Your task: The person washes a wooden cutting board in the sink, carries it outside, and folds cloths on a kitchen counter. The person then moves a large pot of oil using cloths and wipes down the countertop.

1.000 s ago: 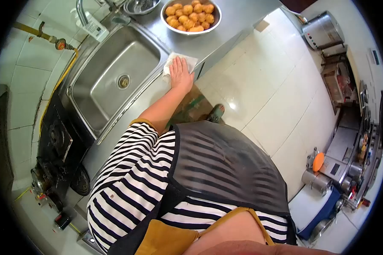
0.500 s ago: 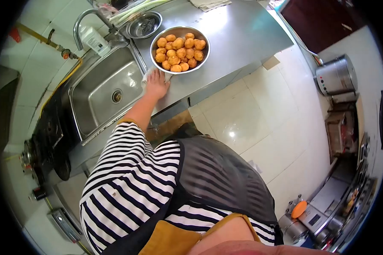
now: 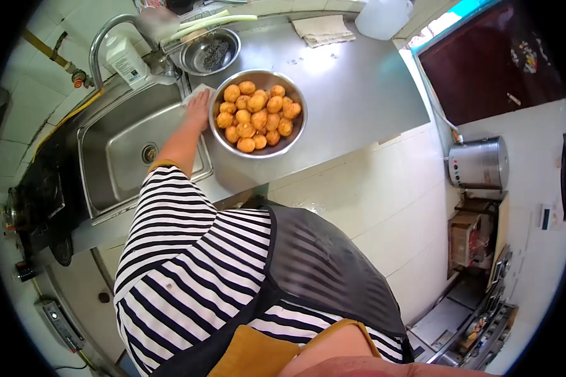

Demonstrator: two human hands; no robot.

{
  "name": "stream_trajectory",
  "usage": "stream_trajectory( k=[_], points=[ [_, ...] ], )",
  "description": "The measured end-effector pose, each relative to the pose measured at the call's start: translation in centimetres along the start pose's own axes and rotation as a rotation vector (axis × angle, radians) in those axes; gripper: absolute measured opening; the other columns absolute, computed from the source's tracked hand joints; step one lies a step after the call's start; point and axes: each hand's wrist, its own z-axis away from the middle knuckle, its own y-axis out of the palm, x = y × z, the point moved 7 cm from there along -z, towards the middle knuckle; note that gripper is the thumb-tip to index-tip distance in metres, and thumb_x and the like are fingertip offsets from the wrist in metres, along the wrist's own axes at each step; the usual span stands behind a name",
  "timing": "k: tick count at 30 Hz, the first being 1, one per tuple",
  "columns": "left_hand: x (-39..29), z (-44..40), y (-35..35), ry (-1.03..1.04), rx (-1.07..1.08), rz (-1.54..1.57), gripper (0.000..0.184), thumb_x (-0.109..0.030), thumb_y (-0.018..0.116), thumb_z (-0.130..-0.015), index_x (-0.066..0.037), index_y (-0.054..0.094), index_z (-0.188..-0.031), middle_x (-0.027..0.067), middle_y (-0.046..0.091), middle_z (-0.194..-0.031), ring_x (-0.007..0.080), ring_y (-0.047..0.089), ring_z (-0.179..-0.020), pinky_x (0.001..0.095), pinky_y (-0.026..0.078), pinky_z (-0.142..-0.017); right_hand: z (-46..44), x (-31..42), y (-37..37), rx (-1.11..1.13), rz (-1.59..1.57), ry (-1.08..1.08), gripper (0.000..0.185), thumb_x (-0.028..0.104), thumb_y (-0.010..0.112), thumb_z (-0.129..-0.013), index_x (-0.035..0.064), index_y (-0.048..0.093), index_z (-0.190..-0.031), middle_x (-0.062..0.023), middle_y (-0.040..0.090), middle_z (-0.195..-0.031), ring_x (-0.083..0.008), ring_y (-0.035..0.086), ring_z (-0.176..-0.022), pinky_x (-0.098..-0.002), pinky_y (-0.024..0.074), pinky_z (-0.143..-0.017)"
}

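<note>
My left hand (image 3: 198, 110) presses a whitish cloth (image 3: 197, 93) onto the metal counter, on the strip between the sink and a steel bowl (image 3: 258, 152). The fingers cover much of the cloth, and a pale edge shows beyond them. Golden-brown fried balls (image 3: 258, 119) are heaped in the bowl, just right of my hand. Above it stands a smaller metal bowl (image 3: 188, 55) with a dark scouring pad (image 3: 216, 54) inside. My right hand is out of view.
The steel sink (image 3: 116, 141) lies left, with a curved faucet (image 3: 96, 56) and a white bottle (image 3: 124, 60). A folded cloth (image 3: 322, 30) and a white jug (image 3: 383, 17) sit at the counter's back. A metal pot (image 3: 479, 162) stands right, across the tiled floor.
My left hand and the cloth have moved up and left along the sink's edge, away from the counter's front and toward the smaller bowl. The camera view has shifted too.
</note>
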Motion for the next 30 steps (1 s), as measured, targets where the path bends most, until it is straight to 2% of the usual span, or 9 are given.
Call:
stream_trajectory(
  k=[3,10,11,12,16,19,21,27,30],
  points=[
    [0.1,-2.3,-0.9,0.009,0.087,-0.125,0.079,-0.01,0.058,-0.074,-0.015,0.016,-0.14,0.012,0.012,-0.146,0.0268,0.013,-0.135,0.0399,0.019,-0.107,-0.5,5.0,-1.0,-0.035,-0.017,-0.016,0.044,0.032,0.05,-0.085,-0.0092,0.055,-0.099,-0.0142,0.059,-0.093,-0.0216,0.055,-0.086,-0.0353,0.042,-0.073],
    [0.3,-3.6,-0.4,0.077,-0.135,0.04,0.073,-0.018,0.056,-0.078,-0.016,0.017,-0.14,0.0129,0.014,-0.146,0.0297,0.015,-0.134,0.0399,0.019,-0.107,-3.3,22.0,0.8,-0.023,-0.23,-0.201,0.044,0.03,0.051,-0.086,-0.008,0.052,-0.109,-0.0131,0.058,-0.105,-0.0209,0.054,-0.095,-0.0336,0.0423,-0.08],
    [-0.8,-2.5,-1.6,0.117,-0.13,0.045,0.073,-0.019,0.056,-0.078,-0.015,0.017,-0.14,0.0138,0.015,-0.145,0.0311,0.016,-0.133,0.0401,0.018,-0.107,-3.9,24.8,1.8,0.015,-0.31,-0.229,0.044,0.029,0.051,-0.087,-0.0078,0.052,-0.11,-0.0129,0.057,-0.107,-0.0207,0.054,-0.097,-0.0333,0.0423,-0.081],
    [-0.1,-1.8,-1.7,-0.071,-0.067,0.467,0.073,-0.022,0.056,-0.078,-0.013,0.019,-0.139,0.0163,0.017,-0.144,0.0332,0.018,-0.132,0.0401,0.016,-0.108,-6.5,26.4,2.9,0.1,-0.495,-0.255,0.046,0.03,0.051,-0.087,-0.0073,0.049,-0.114,-0.0125,0.055,-0.112,-0.0212,0.053,-0.102,-0.0334,0.0417,-0.084],
    [-2.2,3.0,-1.4,0.075,-0.167,0.439,0.065,-0.024,0.056,-0.077,-0.007,0.03,-0.135,0.0193,0.023,-0.141,0.0334,0.022,-0.13,0.0391,0.015,-0.109,-4.9,37.9,8.9,0.417,-0.548,-0.304,0.044,0.027,0.049,-0.089,-0.0071,0.047,-0.116,-0.0131,0.054,-0.114,-0.0222,0.053,-0.104,-0.0344,0.0412,-0.088],
    [-4.9,7.2,-0.5,-0.023,-0.097,0.317,0.062,-0.021,0.054,-0.078,-0.005,0.032,-0.133,0.0192,0.027,-0.139,0.0341,0.024,-0.129,0.0381,0.016,-0.109,-4.4,42.6,13.4,0.702,-0.482,-0.315,0.04,0.025,0.045,-0.092,-0.0052,0.048,-0.117,-0.0123,0.054,-0.116,-0.0221,0.051,-0.107,-0.034,0.0392,-0.092],
    [-7.2,10.7,-1.6,-0.167,-0.161,0.563,0.056,-0.018,0.052,-0.078,-0.005,0.037,-0.13,0.0182,0.031,-0.137,0.0347,0.025,-0.128,0.0405,0.017,-0.108,-4.6,44.6,15.7,0.782,-0.419,-0.307,0.039,0.025,0.045,-0.092,-0.0048,0.048,-0.117,-0.0115,0.054,-0.115,-0.0214,0.052,-0.105,-0.0331,0.0394,-0.091],
    [-16.2,17.0,0.5,-0.246,-0.246,0.291,0.048,-0.012,0.056,-0.072,-0.003,0.049,-0.119,0.0176,0.036,-0.133,0.0364,0.032,-0.124,0.0455,0.026,-0.102,-6.9,48.6,20.8,0.993,-0.348,-0.225,0.036,0.026,0.049,-0.09,-0.0011,0.049,-0.113,-0.0102,0.057,-0.107,-0.0212,0.055,-0.098,-0.035,0.0437,-0.086],
    [-16.7,18.9,1.0,-0.677,-0.354,0.85,0.035,-0.012,0.041,-0.083,-0.001,0.05,-0.114,0.0204,0.05,-0.117,0.0327,0.046,-0.112,0.0366,0.033,-0.099,-7.0,50.5,23.5,1.058,-0.257,-0.274,0.036,0.025,0.051,-0.089,-0.0015,0.049,-0.112,-0.0094,0.058,-0.106,-0.0217,0.058,-0.093,-0.0353,0.046,-0.082]
  ],
)
